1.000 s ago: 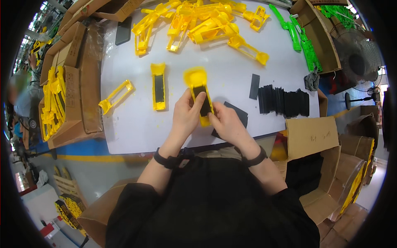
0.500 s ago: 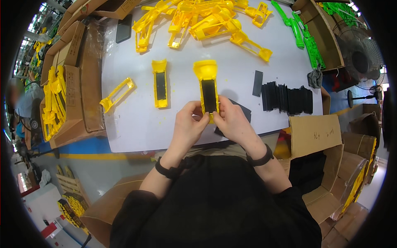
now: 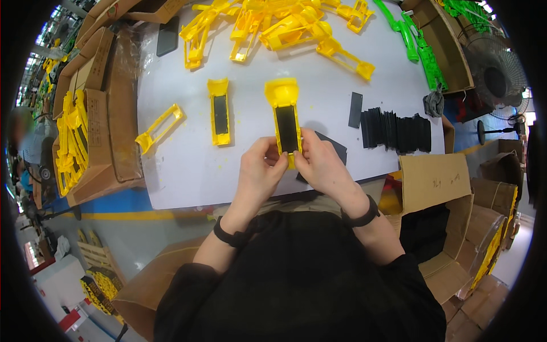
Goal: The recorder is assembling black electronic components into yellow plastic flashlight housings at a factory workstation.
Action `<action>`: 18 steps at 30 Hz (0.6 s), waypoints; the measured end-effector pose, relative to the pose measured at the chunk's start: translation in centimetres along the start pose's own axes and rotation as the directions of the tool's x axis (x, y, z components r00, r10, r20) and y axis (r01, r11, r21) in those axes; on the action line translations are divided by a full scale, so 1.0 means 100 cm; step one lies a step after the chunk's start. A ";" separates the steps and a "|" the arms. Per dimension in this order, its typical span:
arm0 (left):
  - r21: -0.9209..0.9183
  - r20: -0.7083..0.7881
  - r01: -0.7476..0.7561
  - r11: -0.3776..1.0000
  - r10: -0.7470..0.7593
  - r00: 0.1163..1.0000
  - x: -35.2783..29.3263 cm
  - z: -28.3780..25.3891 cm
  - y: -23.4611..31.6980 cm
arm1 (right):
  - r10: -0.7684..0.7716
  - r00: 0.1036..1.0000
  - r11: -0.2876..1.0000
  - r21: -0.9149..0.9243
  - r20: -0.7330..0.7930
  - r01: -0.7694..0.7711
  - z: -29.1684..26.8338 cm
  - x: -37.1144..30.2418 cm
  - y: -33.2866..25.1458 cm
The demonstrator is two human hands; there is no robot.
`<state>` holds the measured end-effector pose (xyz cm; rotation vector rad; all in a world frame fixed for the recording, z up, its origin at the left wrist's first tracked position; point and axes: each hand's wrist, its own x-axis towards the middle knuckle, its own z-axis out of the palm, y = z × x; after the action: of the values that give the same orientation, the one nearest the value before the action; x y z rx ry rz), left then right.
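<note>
A yellow plastic part (image 3: 281,91) with a flared far end is held up in front of me, a dark strip (image 3: 287,126) lying inside its long frame. My left hand (image 3: 261,166) grips its near end from the left, thumb at the strip's lower edge. From the other side my right hand (image 3: 320,162) pinches the same end, its thumb also by the strip. Another yellow part with a dark strip (image 3: 220,115) lies on the table to the left. Beside that is a yellow open frame (image 3: 161,129). A dark flat sheet (image 3: 333,148) sits partly hidden behind my right hand.
Yellow parts (image 3: 285,28) are piled at the back of the white table (image 3: 188,182). On the right stand a row of black strips (image 3: 396,131), a single strip (image 3: 355,110) and green parts (image 3: 427,60). Cardboard boxes (image 3: 436,179) flank the table; a fan (image 3: 493,82) stands far right.
Both hands keep their hold on the yellow part, its near end hardly moved. The table scene has shifted slightly up and left in view.
</note>
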<state>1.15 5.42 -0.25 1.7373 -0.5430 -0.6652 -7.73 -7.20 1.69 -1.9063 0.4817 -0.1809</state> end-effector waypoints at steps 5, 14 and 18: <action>0.172 -0.005 -0.107 0.979 0.110 0.994 0.000 -0.001 0.001 | 0.086 0.994 0.975 0.199 0.068 -0.098 0.005 0.000 0.021; 0.609 -0.322 -0.122 0.784 0.385 0.865 0.053 -0.085 -0.031 | 0.299 0.951 0.812 0.503 0.080 -0.297 0.050 0.053 0.025; 0.350 -0.317 0.004 0.937 0.114 0.941 0.067 -0.073 -0.051 | 0.082 0.996 0.997 -0.003 0.021 -0.082 0.091 0.095 0.028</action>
<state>11.16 7.40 -4.77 2.1039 -0.4887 -0.2283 3.37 -4.22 -5.30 -1.8849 0.5447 -0.1067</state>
